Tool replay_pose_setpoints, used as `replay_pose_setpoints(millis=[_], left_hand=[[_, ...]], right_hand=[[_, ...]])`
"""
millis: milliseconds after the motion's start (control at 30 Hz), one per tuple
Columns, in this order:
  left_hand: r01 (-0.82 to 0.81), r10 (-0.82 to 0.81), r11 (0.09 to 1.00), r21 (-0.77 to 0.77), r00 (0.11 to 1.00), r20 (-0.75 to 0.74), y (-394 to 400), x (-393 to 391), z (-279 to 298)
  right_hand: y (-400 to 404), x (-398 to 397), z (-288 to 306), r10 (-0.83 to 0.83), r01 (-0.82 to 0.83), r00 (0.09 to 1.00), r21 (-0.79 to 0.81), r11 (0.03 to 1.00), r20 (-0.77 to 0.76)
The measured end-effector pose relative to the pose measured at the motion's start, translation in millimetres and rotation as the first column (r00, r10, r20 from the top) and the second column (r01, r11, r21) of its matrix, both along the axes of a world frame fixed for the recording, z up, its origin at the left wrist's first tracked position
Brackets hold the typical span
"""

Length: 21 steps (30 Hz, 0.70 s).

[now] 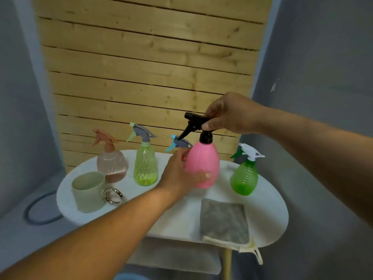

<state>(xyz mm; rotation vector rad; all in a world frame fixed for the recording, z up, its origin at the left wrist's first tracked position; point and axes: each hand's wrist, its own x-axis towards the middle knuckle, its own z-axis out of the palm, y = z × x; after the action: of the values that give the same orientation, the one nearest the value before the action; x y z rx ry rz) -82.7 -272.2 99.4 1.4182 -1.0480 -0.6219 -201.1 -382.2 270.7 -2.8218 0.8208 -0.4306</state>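
Near the middle of the white oval table [268, 209], the left hand [177, 174] wraps its curled fingers and thumb round the belly of the smooth pink plastic spray bottle [203, 158], which stands upright. It looks light, stiff and a little slippery, so the wide belly is the sound hold. Above, the right hand [230, 116] pinches the black trigger head [196, 123] between thumb and fingertips, probably to twist it.

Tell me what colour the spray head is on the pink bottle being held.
Black: the spray head and collar on the pink bottle are black, seen in the head view.
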Motion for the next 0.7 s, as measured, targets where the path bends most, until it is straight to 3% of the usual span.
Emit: replay_pose_setpoints(millis=[133, 300, 700], left_hand=[[-0.006, 0.006, 1.0, -0.011, 0.999, -0.051, -29.2, -20.1, -32.8], [0.035, -0.028, 0.992, 0.118, 0.998, -0.061, -63.3, -25.0, -60.8], [0.01, -0.026, 0.971, 0.237, 0.998, 0.061, -96.2, -6.6, -77.4]], right_hand=[[-37.9, -7.9, -22.2, -0.059, 0.059, 0.998, 0.023, 0.998, -0.021], [-72.8, -18.2, -55.8, -0.117, 0.119, 0.991, 0.03, 0.992, -0.064], [-115.4, -7.8, -98.5, -0.134, 0.128, 0.987, -0.068, 0.989, -0.088]])
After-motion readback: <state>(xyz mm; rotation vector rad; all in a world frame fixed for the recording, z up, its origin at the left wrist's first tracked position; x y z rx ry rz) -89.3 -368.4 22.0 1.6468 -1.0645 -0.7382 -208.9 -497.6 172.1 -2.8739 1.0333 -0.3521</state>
